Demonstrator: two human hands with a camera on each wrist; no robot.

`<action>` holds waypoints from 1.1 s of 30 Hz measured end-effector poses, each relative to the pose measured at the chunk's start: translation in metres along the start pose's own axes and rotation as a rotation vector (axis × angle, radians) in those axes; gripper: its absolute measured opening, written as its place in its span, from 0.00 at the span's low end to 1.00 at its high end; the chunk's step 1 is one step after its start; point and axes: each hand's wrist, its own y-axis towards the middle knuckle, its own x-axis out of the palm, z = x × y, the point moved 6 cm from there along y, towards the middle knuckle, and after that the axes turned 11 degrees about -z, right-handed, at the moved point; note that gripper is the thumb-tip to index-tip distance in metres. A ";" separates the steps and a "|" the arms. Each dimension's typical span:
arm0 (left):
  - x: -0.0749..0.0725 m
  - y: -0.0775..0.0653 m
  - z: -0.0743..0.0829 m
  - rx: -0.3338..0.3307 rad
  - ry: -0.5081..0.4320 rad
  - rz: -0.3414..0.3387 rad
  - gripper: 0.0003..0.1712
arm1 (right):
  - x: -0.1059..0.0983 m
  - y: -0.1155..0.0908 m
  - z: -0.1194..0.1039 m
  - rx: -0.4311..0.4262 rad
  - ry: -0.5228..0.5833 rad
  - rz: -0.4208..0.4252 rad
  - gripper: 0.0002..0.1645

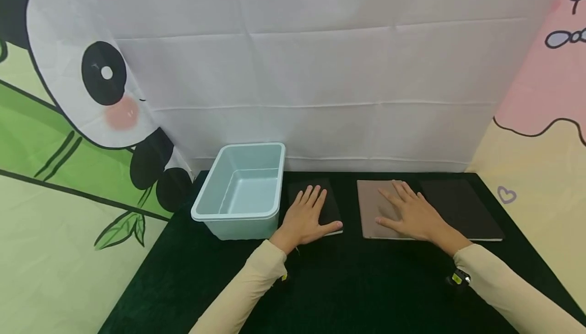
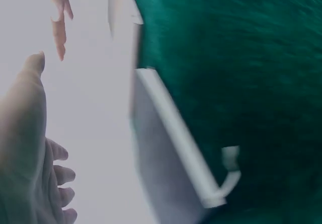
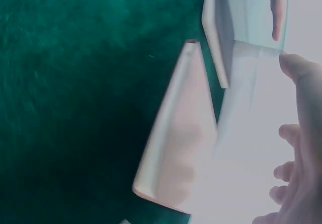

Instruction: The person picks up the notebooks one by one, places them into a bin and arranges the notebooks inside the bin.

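My left hand (image 1: pixel 304 219) is spread flat over a small black notebook (image 1: pixel 332 206), with its thumb out toward the right edge. A ribbon (image 2: pixel 231 173) sticks out by that notebook's page edge in the left wrist view. My right hand (image 1: pixel 414 216) reaches over a pinkish-brown notebook (image 1: pixel 371 202), fingers straight and parted. In the right wrist view the same notebook's cover carries a soft shadow under the hand. Beyond the right hand lies a larger black notebook (image 1: pixel 464 207). Neither hand has its fingers curled round anything.
A pale blue plastic bin (image 1: pixel 242 217) stands at the left, close beside the left hand. All of this is on a dark green cloth-covered table (image 1: pixel 361 293). A white cloth backdrop (image 1: pixel 320 80) hangs behind, with printed cartoon figures at both sides.
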 end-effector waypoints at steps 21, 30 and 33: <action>-0.106 -0.099 -0.070 0.048 -0.090 0.193 0.49 | -0.044 -0.067 0.077 -0.001 0.036 0.043 0.53; -0.102 -0.151 -0.136 -0.072 -0.064 0.231 0.46 | -0.017 -0.086 0.126 0.101 0.055 0.031 0.55; -0.096 -0.165 -0.151 -0.089 -0.049 0.224 0.44 | -0.006 -0.089 0.140 0.143 0.057 0.009 0.56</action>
